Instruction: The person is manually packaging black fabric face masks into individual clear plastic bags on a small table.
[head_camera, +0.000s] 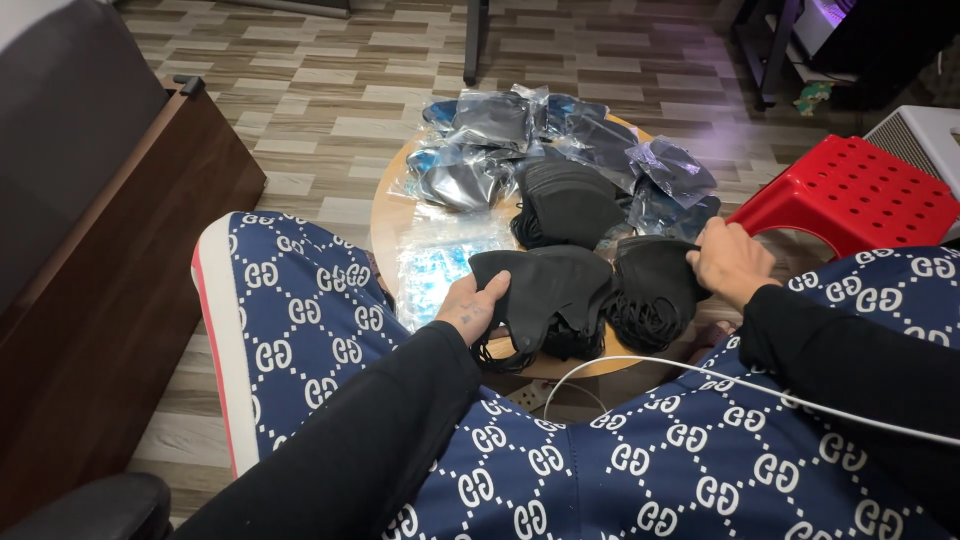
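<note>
Wood-look floor planks run under a small round table (385, 225) that sits just ahead of the person's knees, which are covered in blue patterned trousers. On the table, at twelve o'clock, lies a heap of clear bags (500, 140) filled with dark masks; at its centre a loose stack of black masks (568, 205); at nine o'clock some flat empty clear bags (440, 265). A red plastic stool (850, 190) stands at two o'clock, off the table.

The left hand (468, 308) holds a bundle of black masks (545, 290) at the table's near edge, thumb on top and fingers curled beneath, so its grip is pressed together on the bundle. The right hand (728, 262) is closed at the right rim of another pile of masks (650, 285), seemingly pinching the ear loops, though the fingertips are hidden.

Both piles hang over the near edge, so a loose grip could spill masks to the floor. The dangling ear loops could tangle together. A white cable (700, 378) crosses the lap and could snag a sleeve.
</note>
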